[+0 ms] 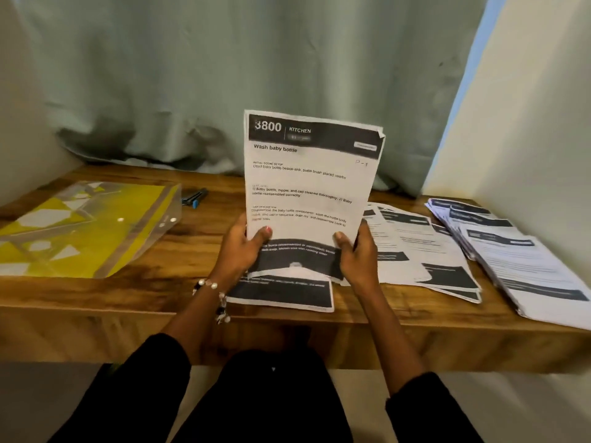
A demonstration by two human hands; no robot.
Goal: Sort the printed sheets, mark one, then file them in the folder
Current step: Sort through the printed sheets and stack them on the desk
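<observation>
I hold a printed sheet (307,180) upright above the wooden table (160,292); its black header reads "3800 KITCHEN" and its title "Wash baby bottle". My left hand (244,247) pinches its lower left edge, and my right hand (358,254) grips its lower right edge. Whether more sheets lie behind it I cannot tell. Under my hands another sheet (287,294) lies flat near the front edge. A loose spread of sheets (415,251) lies to the right, and a thicker stack (524,263) at the far right. A clear and yellow folder (80,228) lies on the left.
A dark pen with a blue part (195,198) lies behind the folder. A grey-green curtain (224,75) hangs behind the table, and a pale wall (527,123) closes the right side. My dark-clothed legs (268,401) are below the table's front edge.
</observation>
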